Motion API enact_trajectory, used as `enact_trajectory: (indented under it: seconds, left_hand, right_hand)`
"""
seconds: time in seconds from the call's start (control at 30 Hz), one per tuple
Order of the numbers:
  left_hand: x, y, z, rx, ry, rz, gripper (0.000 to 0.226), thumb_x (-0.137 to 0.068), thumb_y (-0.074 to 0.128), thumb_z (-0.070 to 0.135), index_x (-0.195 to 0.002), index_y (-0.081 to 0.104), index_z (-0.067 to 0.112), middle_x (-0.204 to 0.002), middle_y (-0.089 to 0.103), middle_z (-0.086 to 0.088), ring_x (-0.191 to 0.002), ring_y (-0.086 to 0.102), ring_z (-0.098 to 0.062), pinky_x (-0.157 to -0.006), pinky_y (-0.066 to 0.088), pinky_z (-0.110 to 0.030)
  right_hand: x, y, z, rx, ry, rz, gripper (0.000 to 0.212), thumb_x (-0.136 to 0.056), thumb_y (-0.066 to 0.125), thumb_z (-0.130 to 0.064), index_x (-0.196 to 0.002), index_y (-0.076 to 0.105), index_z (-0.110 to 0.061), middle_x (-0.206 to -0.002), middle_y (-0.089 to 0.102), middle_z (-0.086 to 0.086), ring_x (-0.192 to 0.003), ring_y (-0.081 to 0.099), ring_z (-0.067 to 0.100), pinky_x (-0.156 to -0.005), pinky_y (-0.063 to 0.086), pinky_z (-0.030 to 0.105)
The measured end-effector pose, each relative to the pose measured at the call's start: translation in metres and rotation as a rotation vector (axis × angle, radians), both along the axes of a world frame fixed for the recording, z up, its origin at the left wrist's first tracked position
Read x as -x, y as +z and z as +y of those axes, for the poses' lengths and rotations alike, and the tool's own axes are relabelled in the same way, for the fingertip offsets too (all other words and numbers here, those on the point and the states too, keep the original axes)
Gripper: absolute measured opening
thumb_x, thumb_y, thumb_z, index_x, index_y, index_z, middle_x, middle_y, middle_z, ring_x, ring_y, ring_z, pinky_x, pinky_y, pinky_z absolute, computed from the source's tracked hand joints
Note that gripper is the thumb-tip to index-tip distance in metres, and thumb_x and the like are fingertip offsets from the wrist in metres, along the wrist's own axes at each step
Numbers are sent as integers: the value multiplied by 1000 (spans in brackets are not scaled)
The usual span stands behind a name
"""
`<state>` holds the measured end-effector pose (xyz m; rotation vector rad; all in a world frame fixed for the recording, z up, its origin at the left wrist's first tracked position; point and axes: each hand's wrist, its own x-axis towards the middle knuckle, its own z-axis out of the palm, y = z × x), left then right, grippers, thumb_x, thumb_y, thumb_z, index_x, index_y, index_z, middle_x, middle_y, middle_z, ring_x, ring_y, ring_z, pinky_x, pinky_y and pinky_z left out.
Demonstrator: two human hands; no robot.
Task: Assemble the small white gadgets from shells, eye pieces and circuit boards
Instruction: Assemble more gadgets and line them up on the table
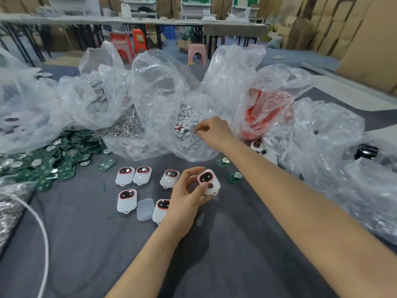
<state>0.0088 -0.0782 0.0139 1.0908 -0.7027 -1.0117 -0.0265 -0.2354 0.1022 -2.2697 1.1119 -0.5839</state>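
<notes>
My left hand (189, 191) grips a white shell (209, 182) with a red-rimmed dark eye piece, held just above the grey table. My right hand (211, 129) reaches into an open clear bag and pinches at the small white round pieces (187, 120) heaped inside; whether it holds one is hard to tell. Several more white shells with eye pieces lie on the table, such as the shell (125, 176) at the left and the shell (126, 200) below it. A heap of green circuit boards (43, 160) lies at the left, and two loose boards (235, 177) sit by my right forearm.
Crumpled clear bags crowd the back of the table (107, 254); one holds red parts (264, 110). A pile of metal rings (126, 125) lies behind the boards. A clear lid (145, 209) rests among the shells. A white cord (44, 237) curves at the left. Stools and benches stand beyond.
</notes>
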Motion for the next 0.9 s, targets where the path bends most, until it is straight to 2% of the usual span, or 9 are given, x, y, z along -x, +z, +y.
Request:
enact_trajectory:
  seconds: [0.1, 0.17, 0.2, 0.33, 0.53, 0.63, 0.73, 0.83, 0.9]
  left_hand:
    - [3, -1, 1, 7, -10, -89, 31, -91, 54, -5, -108, 62, 20, -103, 67, -2, -93, 67, -12, -74, 56, -28]
    - [2, -3, -1, 3, 9, -73, 30, -91, 54, -2, -107, 62, 22, -107, 65, -9, -95, 66, -15, -78, 57, -34]
    - [2, -4, -3, 6, 14, -66, 31, -90, 54, -1, -106, 63, 24, -107, 65, -9, -95, 65, -16, -79, 57, -36]
    - [4, -6, -7, 23, -3, -81, 34, -93, 52, -1, -105, 62, 29, -106, 66, -5, -94, 65, -12, -79, 57, -34]
    - [7, -5, -9, 2, 20, -161, 33, -92, 51, -3, -107, 61, 25, -103, 68, -1, -97, 64, -17, -82, 57, -41]
    - [9, -3, -8, -26, 19, -143, 33, -90, 52, -6, -107, 61, 21, -104, 67, -7, -97, 66, -19, -81, 58, -42]
    - [9, -3, -8, -35, 17, -96, 31, -91, 54, -5, -104, 63, 21, -101, 65, -11, -91, 68, -20, -77, 59, -40]
    - [7, -2, -8, -19, 46, -48, 34, -91, 54, -6, -102, 66, 24, -96, 65, -9, -90, 68, -21, -71, 58, -34]
    - [4, -1, -9, -8, 97, -47, 34, -90, 56, -6, -100, 66, 24, -94, 64, -10, -88, 68, -20, -68, 58, -31]
  right_hand:
    - [-38, -8, -16, 0, 63, 165, 31, -94, 47, 0, -112, 70, -10, -127, 62, 9, -115, 57, 22, -95, 41, 20]
    - [-58, -17, -25, 36, 85, 290, 37, -93, 44, 4, -120, 66, -10, -132, 58, 10, -119, 55, 25, -101, 43, 28]
    - [-67, -21, -29, 48, 87, 327, 38, -92, 43, 6, -119, 65, -9, -130, 59, 11, -117, 55, 26, -99, 44, 28]
    - [-85, -35, -31, 147, 45, 390, 19, -89, 44, 7, -87, 61, 1, -103, 59, 18, -97, 57, 30, -73, 37, 29]
    - [-88, -43, -37, 178, 83, 376, 17, -94, 45, 0, -100, 61, 4, -106, 61, 20, -97, 60, 34, -81, 48, 37]
    - [-84, -41, -40, 178, 136, 364, 17, -93, 44, 0, -81, 54, -7, -86, 58, 11, -83, 58, 28, -73, 47, 35]
    - [-67, -34, -34, 205, 107, 158, 16, -91, 53, -4, -76, 52, -10, -75, 53, -1, -75, 52, 18, -68, 41, 28]
    - [-25, -26, -9, 130, 42, -247, 11, -86, 66, -8, -82, 60, -16, -72, 61, -8, -66, 55, 4, -65, 43, 10]
    - [8, -29, 17, -27, -7, -509, 13, -85, 67, -10, -83, 62, -23, -68, 62, -11, -62, 57, 1, -64, 45, 10]
